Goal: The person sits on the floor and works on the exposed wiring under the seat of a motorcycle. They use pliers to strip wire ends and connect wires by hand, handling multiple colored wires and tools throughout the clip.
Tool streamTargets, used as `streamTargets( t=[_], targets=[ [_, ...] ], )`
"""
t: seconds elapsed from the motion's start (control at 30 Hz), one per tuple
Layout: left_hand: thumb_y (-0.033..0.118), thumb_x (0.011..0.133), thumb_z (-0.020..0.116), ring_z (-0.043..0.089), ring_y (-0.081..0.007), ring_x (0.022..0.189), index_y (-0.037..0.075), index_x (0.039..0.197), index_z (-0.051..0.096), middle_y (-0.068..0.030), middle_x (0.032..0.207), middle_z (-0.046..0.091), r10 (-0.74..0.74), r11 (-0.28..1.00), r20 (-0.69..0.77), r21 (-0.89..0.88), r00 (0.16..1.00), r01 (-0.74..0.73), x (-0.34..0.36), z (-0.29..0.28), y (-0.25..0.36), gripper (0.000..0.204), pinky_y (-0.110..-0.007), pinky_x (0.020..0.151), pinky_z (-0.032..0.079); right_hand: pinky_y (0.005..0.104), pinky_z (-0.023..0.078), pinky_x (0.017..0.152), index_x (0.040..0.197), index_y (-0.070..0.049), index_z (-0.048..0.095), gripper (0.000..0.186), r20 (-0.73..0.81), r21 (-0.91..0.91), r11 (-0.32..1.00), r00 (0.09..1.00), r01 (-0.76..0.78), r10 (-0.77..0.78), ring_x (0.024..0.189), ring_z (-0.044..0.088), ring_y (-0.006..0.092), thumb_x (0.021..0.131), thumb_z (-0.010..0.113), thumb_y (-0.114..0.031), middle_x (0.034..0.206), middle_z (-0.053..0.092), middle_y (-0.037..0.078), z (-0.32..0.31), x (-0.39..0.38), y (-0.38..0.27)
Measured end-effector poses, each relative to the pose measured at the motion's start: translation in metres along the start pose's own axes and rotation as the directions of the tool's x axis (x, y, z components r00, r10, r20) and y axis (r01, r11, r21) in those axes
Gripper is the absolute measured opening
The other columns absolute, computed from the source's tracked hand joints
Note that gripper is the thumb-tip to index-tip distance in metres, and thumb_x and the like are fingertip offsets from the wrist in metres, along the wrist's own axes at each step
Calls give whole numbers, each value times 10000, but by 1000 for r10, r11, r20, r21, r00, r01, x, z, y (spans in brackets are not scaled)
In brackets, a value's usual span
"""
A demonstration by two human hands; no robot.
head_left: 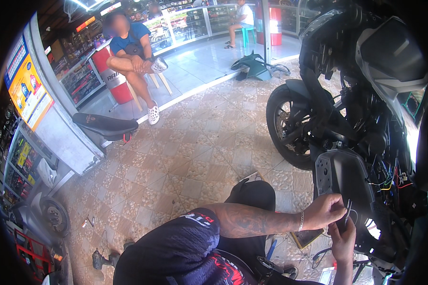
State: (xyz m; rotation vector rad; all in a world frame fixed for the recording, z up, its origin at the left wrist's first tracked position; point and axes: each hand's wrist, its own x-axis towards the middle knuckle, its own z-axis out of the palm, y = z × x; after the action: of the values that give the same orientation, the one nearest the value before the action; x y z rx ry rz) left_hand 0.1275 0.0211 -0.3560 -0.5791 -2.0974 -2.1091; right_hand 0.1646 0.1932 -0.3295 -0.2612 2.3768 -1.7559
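My left hand (325,211), with a bracelet at the wrist, pinches a thin pale wire (348,206) at the lower right of the view. Just below it, my right hand (342,240) has its thumb and fingers closed on the same wire; the exact grip is partly hidden. Both hands are beside the black step panel (337,171) of a large dark scooter (385,66). Loose coloured wires (392,183) hang from its body to the right of my hands. A dark shallow tray (304,240) lies on the floor beneath my left wrist.
A seated person (131,47) faces me by a red-and-white drum; another (240,21) sits farther back near glass counters. A detached seat (100,124) leans at the left step. A drill (102,260) is on the tiled floor (171,152). Green panels (254,66) lie at the back.
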Motion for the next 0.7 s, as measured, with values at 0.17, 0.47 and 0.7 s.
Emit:
streamTargets(
  t=[0.17,0.47,0.7],
  targets=[
    [166,948,673,644,-129,803,7,878,626,-67,835,675,-3,1000,7,-12,1000,3,1,0,-2,180,-320,734,503,252,475,835,1166,56,629,290,16,5,1000,1000,27,-27,930,565,84,938,734,-90,1005,680,32,-1,0,-2],
    [160,947,675,655,-134,800,10,874,628,-65,833,679,-5,1000,1,-26,1000,5,0,1,-2,174,-319,728,507,261,480,810,1154,54,633,289,10,-22,1000,1000,13,-13,906,568,89,933,733,-103,982,682,40,-1,1,-3],
    [172,952,674,659,-134,776,9,864,629,-65,819,681,-35,999,5,-26,999,36,0,1,-4,190,-317,709,510,264,492,835,1192,61,627,319,29,19,1000,999,-24,24,925,600,95,930,732,-89,1012,698,49,-1,0,-4]
  ],
)
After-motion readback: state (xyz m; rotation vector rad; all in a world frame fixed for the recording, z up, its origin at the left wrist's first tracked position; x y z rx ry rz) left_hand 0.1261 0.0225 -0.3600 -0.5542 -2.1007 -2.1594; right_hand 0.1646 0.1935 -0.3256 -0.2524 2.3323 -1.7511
